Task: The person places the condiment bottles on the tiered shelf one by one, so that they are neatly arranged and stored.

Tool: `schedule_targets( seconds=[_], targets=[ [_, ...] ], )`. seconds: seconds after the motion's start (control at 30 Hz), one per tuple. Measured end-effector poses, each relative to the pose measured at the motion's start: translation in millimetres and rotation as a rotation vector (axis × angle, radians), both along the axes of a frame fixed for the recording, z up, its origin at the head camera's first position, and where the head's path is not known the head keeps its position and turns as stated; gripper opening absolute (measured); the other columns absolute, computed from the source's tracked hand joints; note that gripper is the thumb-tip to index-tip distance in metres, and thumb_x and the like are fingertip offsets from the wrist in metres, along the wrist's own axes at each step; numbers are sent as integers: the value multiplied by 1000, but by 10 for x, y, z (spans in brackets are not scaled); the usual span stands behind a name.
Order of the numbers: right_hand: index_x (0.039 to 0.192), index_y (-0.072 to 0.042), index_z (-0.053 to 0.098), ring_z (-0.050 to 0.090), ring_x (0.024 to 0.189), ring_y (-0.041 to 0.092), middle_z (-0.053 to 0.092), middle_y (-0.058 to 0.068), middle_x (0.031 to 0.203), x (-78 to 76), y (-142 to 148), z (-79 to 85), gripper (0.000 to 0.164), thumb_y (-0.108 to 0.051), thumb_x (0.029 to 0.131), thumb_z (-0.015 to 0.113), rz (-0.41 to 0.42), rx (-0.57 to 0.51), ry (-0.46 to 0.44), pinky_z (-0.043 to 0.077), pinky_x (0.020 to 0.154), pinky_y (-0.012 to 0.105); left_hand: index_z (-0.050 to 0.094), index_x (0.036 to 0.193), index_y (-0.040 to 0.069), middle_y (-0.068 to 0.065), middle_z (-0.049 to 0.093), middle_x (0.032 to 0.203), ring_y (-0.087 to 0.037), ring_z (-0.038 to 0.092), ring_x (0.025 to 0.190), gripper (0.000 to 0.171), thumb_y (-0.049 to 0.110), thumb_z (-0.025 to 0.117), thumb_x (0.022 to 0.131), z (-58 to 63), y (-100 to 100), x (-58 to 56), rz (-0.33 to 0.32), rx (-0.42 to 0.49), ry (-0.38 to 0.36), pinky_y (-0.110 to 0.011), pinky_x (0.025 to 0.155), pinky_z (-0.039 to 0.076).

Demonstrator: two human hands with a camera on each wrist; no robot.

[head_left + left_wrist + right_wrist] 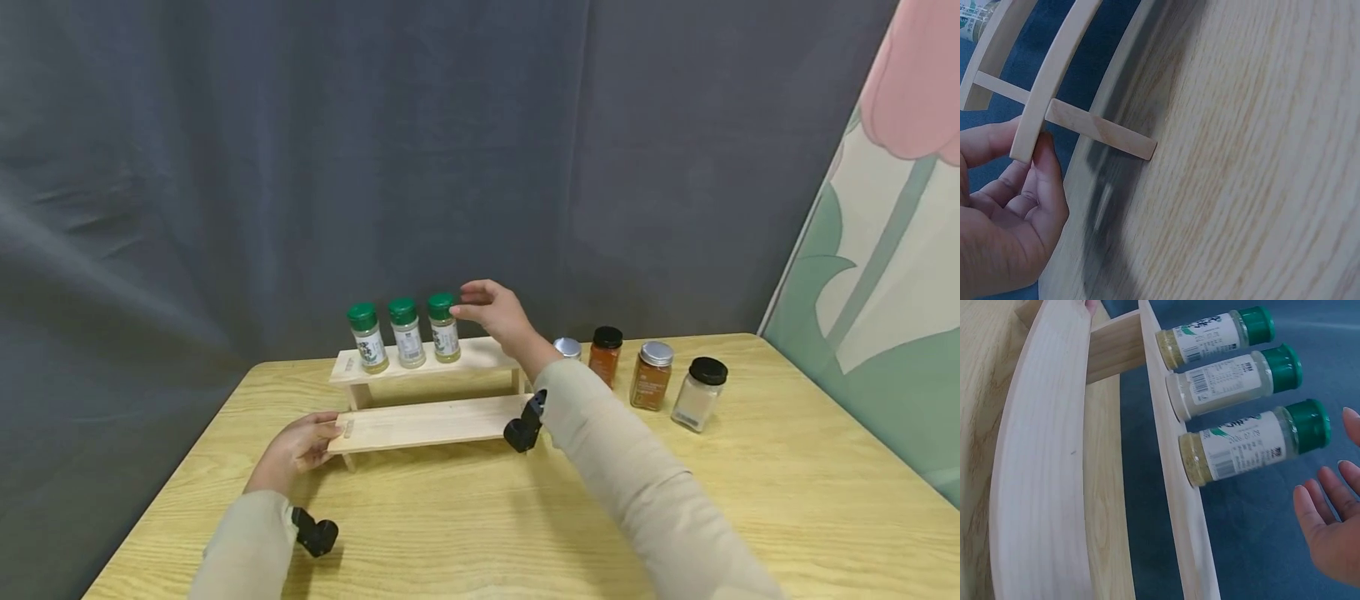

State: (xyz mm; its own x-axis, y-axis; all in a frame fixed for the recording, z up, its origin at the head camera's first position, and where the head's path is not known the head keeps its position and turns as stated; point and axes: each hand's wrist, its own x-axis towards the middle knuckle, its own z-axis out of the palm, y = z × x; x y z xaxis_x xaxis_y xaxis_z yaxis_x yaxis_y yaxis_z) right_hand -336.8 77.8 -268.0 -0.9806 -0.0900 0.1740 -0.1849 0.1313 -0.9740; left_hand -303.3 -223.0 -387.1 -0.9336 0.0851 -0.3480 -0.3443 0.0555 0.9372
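Note:
A two-tier wooden rack (pixel 427 422) stands on the table. My left hand (pixel 302 443) pinches the left end of its lower board, thumb and fingers on either side of the wood in the left wrist view. Three green-capped spice jars stand upright on the upper board: a left jar (pixel 370 343), a middle jar (pixel 407 337) and a right jar (pixel 444 333). Beside the right jar's cap is my right hand (pixel 498 315), its fingers apart and holding nothing. The right wrist view shows a gap between those fingers (pixel 1310 509) and the cap.
Right of the rack stand a silver-lidded jar (pixel 567 347) partly hidden by my right arm, a black-lidded red-orange jar (pixel 604 358), a silver-lidded brown jar (pixel 651 377) and a black-lidded pale jar (pixel 699 396). A dark curtain (pixel 450 150) hangs behind the table (pixel 450 525).

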Motion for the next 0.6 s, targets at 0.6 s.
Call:
schedule_targets(
  seconds=[0.6],
  targets=[
    [124, -4, 41, 41, 110, 26, 42, 15, 123, 434, 619, -91, 47, -16, 82, 59, 35, -12, 18, 31, 92, 41, 23, 130, -7, 0, 54, 71, -9, 54, 61, 56, 1, 52, 83, 32, 28, 10, 23, -16, -2, -20, 54, 41]
  ],
)
